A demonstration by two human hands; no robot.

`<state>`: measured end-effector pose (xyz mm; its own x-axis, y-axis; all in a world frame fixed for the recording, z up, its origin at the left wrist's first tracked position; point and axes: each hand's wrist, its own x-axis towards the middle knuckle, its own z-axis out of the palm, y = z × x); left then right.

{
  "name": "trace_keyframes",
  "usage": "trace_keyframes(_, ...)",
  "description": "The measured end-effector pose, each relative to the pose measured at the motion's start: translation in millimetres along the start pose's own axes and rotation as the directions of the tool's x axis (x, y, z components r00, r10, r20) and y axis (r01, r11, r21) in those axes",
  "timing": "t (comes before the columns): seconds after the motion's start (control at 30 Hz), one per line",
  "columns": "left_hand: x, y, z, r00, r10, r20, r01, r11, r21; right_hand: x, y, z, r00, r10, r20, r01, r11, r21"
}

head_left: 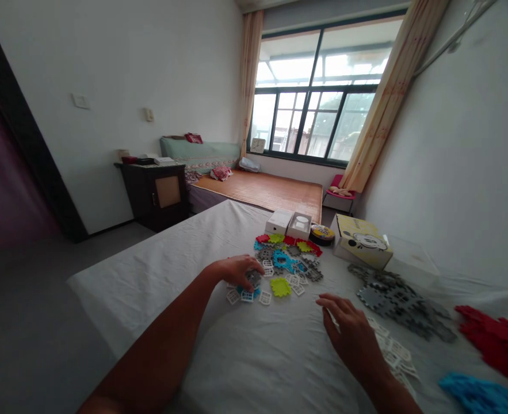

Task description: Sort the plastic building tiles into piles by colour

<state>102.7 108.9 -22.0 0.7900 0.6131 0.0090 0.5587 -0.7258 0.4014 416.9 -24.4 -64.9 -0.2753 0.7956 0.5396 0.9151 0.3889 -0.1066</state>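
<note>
A heap of flat plastic puzzle pieces (286, 259) in red, green, blue, grey and white lies on the white table cloth (184, 264). My left hand (239, 271) is curled over a grey piece (254, 278) at the heap's near left edge, with small white lattice pieces (247, 296) just below it. My right hand (348, 330) lies flat on the cloth with its fingers spread, holding nothing, beside a row of white lattice pieces (394, 351). A yellow-green piece (281, 286) sits between the two hands.
Grey pieces (398, 302), red pieces (497, 339) and blue pieces (473, 394) are piled at the right. A yellow box (361, 240), two small white boxes (289, 223) and a round tin (321, 233) stand behind the heap. Beyond are a bed (262, 190) and a dark cabinet (156, 192).
</note>
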Motion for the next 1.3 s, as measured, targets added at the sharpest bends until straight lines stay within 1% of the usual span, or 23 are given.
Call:
trace_keyframes(0.07, 3, 3, 2.5, 0.997, -0.028, -0.070, 0.027, 1.000, -0.010, 0, -2, 1, 1.000, 0.007, 0.012, -0.008, 0.999, 0.034)
trace_keyframes(0.17, 6, 9, 4.0, 0.984, -0.067, -0.165, 0.057, 0.996, -0.067, -1, -7, 3, 1.000, 0.010, 0.017, -0.012, 0.997, 0.081)
trace_keyframes(0.3, 7, 12, 3.5, 0.967, -0.106, -0.233, 0.063, 0.980, -0.187, -1, -10, 5, 0.999, 0.023, 0.030, -0.026, 0.991, 0.128)
trace_keyframes(0.37, 8, 12, 3.2, 0.963, -0.089, -0.256, 0.035, 0.977, -0.210, -1, -10, 6, 0.999, 0.029, 0.034, -0.033, 0.987, 0.156)
trace_keyframes(0.47, 8, 14, 2.1, 0.948, -0.040, -0.317, -0.023, 0.981, -0.190, 0, -11, 7, 0.999, 0.041, 0.021, -0.044, 0.977, 0.207)
trace_keyframes(0.57, 9, 24, 1.0, 0.930, 0.050, -0.365, -0.134, 0.969, -0.209, 1, -15, 7, 0.997, 0.076, 0.000, -0.073, 0.958, 0.276)
trace_keyframes(0.63, 10, 34, 2.5, 0.925, 0.112, -0.362, -0.214, 0.943, -0.255, 2, -19, 7, 0.994, 0.108, 0.010, -0.104, 0.933, 0.345)
trace_keyframes(0.7, 12, 46, 7.0, 0.934, 0.154, -0.322, -0.257, 0.917, -0.306, 3, -25, 7, 0.986, 0.158, 0.050, -0.163, 0.886, 0.433)
trace_keyframes(0.77, 16, 58, 14.4, 0.939, 0.199, -0.280, -0.284, 0.908, -0.308, 5, -32, 6, 0.968, 0.222, 0.114, -0.249, 0.815, 0.524)
trace_keyframes(0.83, 20, 70, 23.5, 0.926, 0.250, -0.283, -0.320, 0.917, -0.239, 8, -40, 5, 0.944, 0.266, 0.194, -0.329, 0.722, 0.609)
trace_keyframes(0.9, 23, 82, 32.5, 0.901, 0.291, -0.321, -0.351, 0.925, -0.146, 10, -47, 4, 0.925, 0.271, 0.265, -0.378, 0.620, 0.687)
trace_keyframes(0.97, 25, 92, 39.5, 0.884, 0.323, -0.338, -0.372, 0.924, -0.089, 12, -50, 5, 0.919, 0.255, 0.301, -0.393, 0.540, 0.744)
trace_keyframes(1.0, 26, 96, 41.9, 0.880, 0.339, -0.334, -0.383, 0.921, -0.074, 12, -50, 5, 0.920, 0.248, 0.305, -0.391, 0.520, 0.759)
trace_keyframes(1.07, 27, 98, 44.0, 0.873, 0.353, -0.337, -0.394, 0.917, -0.060, 14, -41, 5, 0.922, 0.254, 0.292, -0.385, 0.519, 0.763)
trace_keyframes(1.13, 28, 91, 42.8, 0.867, 0.320, -0.382, -0.367, 0.928, -0.054, 15, -20, 3, 0.914, 0.314, 0.257, -0.397, 0.563, 0.724)
trace_keyframes(1.17, 28, 85, 41.0, 0.861, 0.284, -0.423, -0.336, 0.940, -0.054, 15, -5, 2, 0.901, 0.369, 0.226, -0.417, 0.598, 0.684)
trace_keyframes(1.23, 30, 69, 35.9, 0.841, 0.173, -0.513, -0.238, 0.969, -0.062, 13, 31, -3, 0.861, 0.490, 0.138, -0.474, 0.674, 0.567)
trace_keyframes(1.3, 31, 53, 30.0, 0.815, 0.036, -0.579, -0.110, 0.990, -0.092, 10, 71, -7, 0.817, 0.575, 0.045, -0.527, 0.712, 0.464)
